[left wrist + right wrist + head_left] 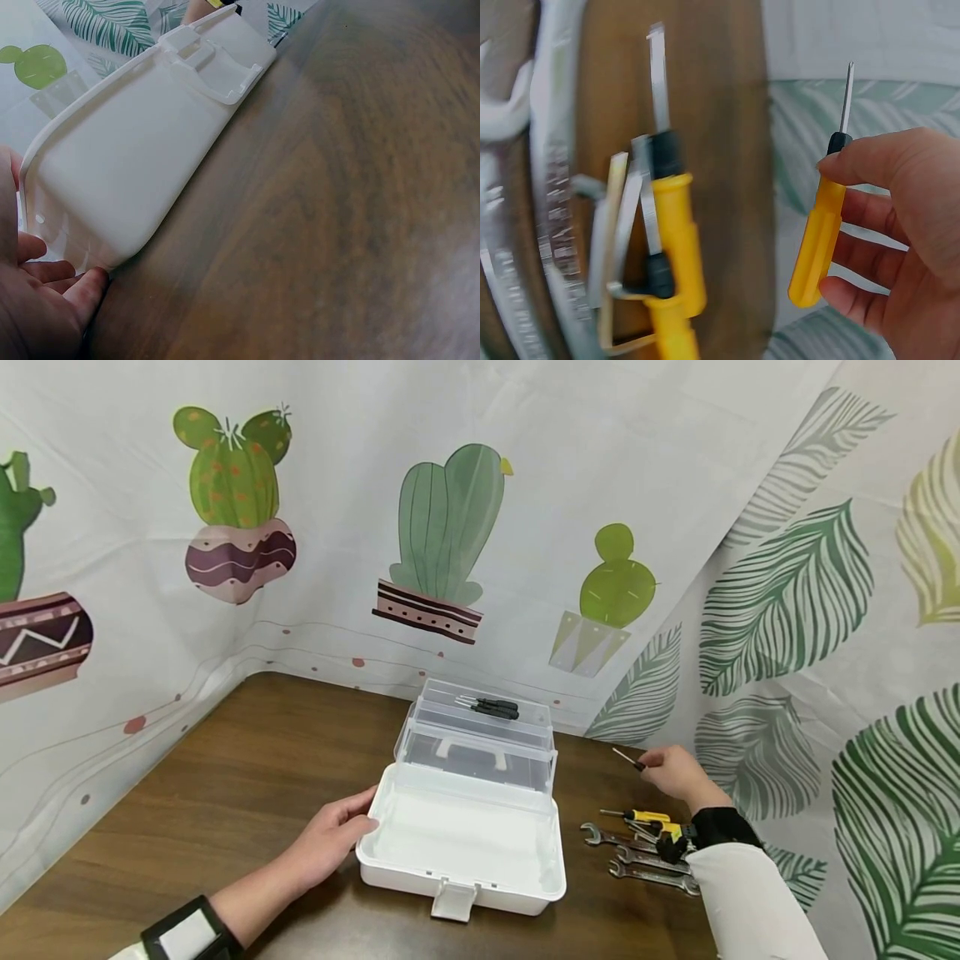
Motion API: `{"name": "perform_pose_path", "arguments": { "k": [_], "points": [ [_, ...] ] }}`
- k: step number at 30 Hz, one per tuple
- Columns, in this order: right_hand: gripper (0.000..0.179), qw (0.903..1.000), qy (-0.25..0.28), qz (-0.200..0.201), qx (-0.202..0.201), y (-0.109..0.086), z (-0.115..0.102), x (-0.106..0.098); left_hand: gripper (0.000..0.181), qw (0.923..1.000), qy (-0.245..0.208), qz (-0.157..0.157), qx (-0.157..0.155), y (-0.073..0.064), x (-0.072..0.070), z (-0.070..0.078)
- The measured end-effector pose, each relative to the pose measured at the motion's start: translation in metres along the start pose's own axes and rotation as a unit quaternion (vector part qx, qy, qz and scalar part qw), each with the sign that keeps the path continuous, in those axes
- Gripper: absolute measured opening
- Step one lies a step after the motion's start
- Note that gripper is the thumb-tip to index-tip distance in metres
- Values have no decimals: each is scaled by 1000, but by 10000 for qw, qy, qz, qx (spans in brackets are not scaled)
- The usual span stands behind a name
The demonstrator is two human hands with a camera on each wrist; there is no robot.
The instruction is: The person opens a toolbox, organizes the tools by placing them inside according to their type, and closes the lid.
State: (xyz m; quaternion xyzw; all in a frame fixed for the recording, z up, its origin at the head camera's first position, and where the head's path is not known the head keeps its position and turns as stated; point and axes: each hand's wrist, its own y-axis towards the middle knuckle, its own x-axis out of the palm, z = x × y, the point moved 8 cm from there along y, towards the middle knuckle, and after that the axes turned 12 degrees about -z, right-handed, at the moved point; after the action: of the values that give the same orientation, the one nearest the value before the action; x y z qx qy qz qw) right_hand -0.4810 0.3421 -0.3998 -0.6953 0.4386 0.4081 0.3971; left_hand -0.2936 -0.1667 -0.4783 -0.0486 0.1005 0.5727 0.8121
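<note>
A white toolbox (461,885) stands on the table, its inside bare and its clear lid and tray folded back. My left hand (330,839) holds the box's left side, thumb at the rim and fingers along the wall. To the right of the box, my right hand (675,772) is raised past the loose tools. Between its thumb and fingers it pinches a screwdriver (821,240) by the yellow handle with a black collar, the metal shaft pointing away from the hand. Beneath this hand lie yellow-handled screwdrivers (679,247) and hex keys (611,247).
Several wrenches (651,877) lie side by side right of the toolbox. Small black-handled screwdrivers (491,710) rest in the clear tray (438,714) at the back. A front latch (453,902) hangs from the box. Printed cloth (525,568) hangs behind the wooden table (247,760).
</note>
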Motion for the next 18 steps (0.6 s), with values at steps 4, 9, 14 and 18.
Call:
{"name": "perform_pose_path", "arguments": {
  "k": [4,9,14,18],
  "points": [
    [31,9992,-124,181,-335,-1,-18,-21,60,10000,7,-33,0,0,0,0],
    [34,9991,-78,209,-374,0,-39,-45,59,10000,70,3,-1,0,0,0],
    [36,9986,-74,310,-418,-2,-61,-66,59,10000,52,27,3,0,0,0],
    [35,9973,-153,425,-579,-3,-84,-82,59,10000,22,20,1,-1,0,1]
  ]
}}
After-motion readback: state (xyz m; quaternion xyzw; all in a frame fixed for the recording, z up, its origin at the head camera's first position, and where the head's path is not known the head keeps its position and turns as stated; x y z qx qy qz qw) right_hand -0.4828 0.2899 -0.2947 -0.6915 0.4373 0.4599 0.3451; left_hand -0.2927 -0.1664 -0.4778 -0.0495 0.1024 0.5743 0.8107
